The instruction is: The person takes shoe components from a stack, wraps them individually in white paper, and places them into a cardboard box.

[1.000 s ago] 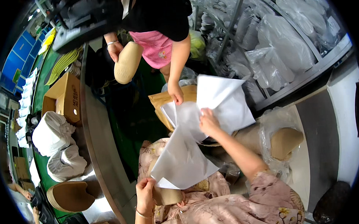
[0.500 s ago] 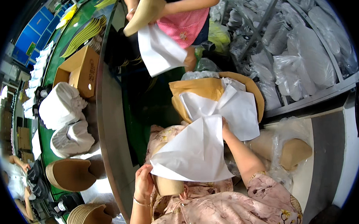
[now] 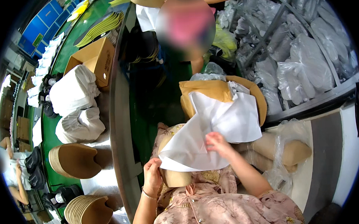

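Counted wearer's two bare hands (image 3: 152, 177), two bunched white cloth bundles (image 3: 75, 92), at least two curved brown stacks (image 3: 74, 161), one open brown carton (image 3: 104, 67).

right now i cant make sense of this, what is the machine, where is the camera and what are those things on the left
There is no machine: these are a person's own bare hands. The camera is a wide fisheye worn on their head, looking down, so straight edges bend. The left hand pinches a corner of a white sheet, which partly covers a tan curved piece. The right hand is at the sheet, though its grip is unclear. Along the worktop on the left are a cardboard box, white bundles and stacked brown curved pieces.
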